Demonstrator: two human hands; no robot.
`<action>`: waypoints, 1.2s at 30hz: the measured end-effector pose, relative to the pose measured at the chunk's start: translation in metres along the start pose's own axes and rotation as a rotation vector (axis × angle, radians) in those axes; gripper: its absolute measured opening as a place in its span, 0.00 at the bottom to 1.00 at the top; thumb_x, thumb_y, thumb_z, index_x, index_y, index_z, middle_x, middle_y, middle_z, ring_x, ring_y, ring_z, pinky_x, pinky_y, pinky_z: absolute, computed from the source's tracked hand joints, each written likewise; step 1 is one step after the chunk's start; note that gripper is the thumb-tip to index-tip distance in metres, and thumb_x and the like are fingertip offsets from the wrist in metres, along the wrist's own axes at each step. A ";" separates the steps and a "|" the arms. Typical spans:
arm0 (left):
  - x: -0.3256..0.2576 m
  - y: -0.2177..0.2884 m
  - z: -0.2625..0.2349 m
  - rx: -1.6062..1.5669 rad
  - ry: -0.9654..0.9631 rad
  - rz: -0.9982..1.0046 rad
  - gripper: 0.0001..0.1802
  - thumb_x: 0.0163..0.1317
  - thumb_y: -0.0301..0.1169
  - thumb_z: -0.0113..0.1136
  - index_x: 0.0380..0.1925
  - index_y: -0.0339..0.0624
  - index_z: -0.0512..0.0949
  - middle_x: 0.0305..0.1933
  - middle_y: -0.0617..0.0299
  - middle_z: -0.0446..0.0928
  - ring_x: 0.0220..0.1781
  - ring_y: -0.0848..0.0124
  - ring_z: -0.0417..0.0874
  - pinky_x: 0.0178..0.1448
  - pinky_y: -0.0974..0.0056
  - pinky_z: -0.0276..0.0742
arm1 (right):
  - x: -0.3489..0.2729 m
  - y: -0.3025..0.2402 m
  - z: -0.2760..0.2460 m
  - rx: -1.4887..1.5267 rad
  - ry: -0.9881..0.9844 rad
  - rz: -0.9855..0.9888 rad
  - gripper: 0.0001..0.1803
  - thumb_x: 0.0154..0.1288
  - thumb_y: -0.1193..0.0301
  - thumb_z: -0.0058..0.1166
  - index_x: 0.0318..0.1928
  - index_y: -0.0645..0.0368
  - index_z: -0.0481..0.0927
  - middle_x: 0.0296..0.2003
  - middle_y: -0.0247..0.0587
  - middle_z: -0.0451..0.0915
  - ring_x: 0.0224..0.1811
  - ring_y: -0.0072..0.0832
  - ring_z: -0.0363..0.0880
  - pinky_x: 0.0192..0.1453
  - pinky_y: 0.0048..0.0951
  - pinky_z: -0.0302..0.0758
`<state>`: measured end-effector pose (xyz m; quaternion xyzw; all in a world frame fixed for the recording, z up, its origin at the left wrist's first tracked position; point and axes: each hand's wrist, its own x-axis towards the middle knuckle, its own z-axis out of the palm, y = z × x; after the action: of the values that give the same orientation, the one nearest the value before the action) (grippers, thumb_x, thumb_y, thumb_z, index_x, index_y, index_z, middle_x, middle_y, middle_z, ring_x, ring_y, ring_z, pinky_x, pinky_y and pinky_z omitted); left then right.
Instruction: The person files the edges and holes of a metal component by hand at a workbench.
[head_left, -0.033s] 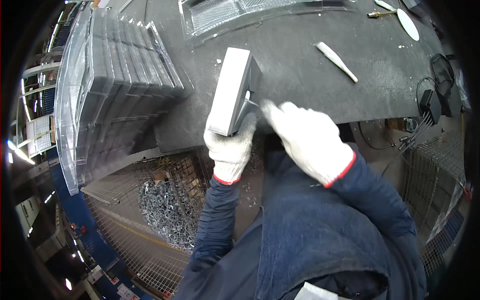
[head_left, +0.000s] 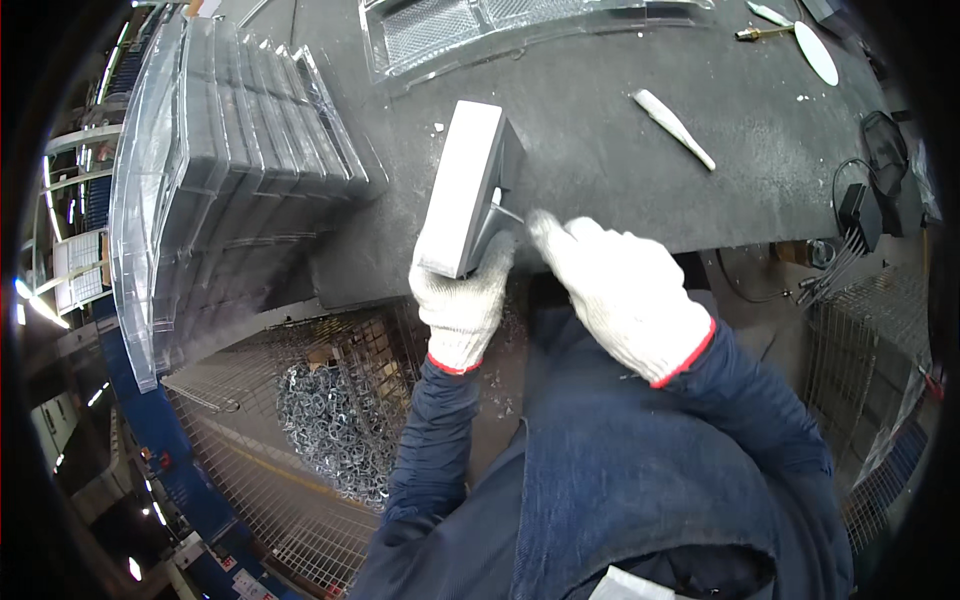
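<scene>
My left hand, in a white knit glove with a red cuff, grips the near end of a white rectangular block-like part. The part is held tilted over the table's front edge. Its right side is dark grey and looks recessed, and a thin grey strip juts from it. My right hand, gloved the same way, is curled with its index finger and thumb toward that strip, just right of the part. Whether something small sits in its fingertips is hidden by the glove.
Stacked clear plastic trays stand at the left, and another clear tray lies at the back. A white tapered tool and a white oval piece rest on the dark table. Below left, a wire basket holds many metal rings.
The white part and my left hand have shifted very slightly down and right. My right hand has moved a little down and to the right, still beside the part.
</scene>
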<state>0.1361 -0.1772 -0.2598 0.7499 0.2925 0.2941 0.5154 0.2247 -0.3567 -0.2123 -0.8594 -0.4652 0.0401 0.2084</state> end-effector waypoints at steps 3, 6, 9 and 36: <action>-0.003 0.002 -0.004 0.084 -0.039 -0.067 0.26 0.58 0.29 0.88 0.53 0.32 0.86 0.49 0.52 0.92 0.48 0.66 0.94 0.53 0.59 0.91 | 0.019 0.015 0.010 -0.045 0.131 -0.059 0.21 0.77 0.71 0.55 0.67 0.60 0.79 0.38 0.41 0.82 0.35 0.35 0.89 0.38 0.35 0.85; -0.002 0.000 -0.006 0.077 -0.020 -0.044 0.27 0.58 0.29 0.88 0.54 0.31 0.86 0.48 0.53 0.92 0.48 0.66 0.94 0.53 0.59 0.91 | 0.016 0.004 0.010 -0.009 0.121 -0.052 0.21 0.77 0.72 0.55 0.67 0.61 0.80 0.38 0.41 0.82 0.35 0.36 0.89 0.38 0.35 0.85; 0.005 0.002 -0.001 -0.008 -0.006 0.021 0.27 0.59 0.29 0.87 0.55 0.32 0.85 0.47 0.52 0.92 0.47 0.66 0.94 0.53 0.60 0.90 | 0.006 0.004 0.011 -0.015 0.037 0.005 0.20 0.77 0.72 0.55 0.66 0.61 0.79 0.38 0.42 0.82 0.36 0.37 0.89 0.39 0.37 0.85; 0.006 -0.002 -0.013 0.099 -0.177 0.063 0.34 0.63 0.25 0.83 0.67 0.32 0.78 0.56 0.50 0.89 0.50 0.63 0.92 0.56 0.59 0.90 | 0.017 0.017 0.017 0.130 0.168 -0.028 0.17 0.78 0.72 0.55 0.64 0.58 0.82 0.38 0.46 0.83 0.39 0.45 0.88 0.43 0.42 0.85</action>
<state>0.1299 -0.1637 -0.2572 0.8062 0.2363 0.2278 0.4923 0.2433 -0.3456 -0.2319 -0.8378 -0.4546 -0.0049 0.3023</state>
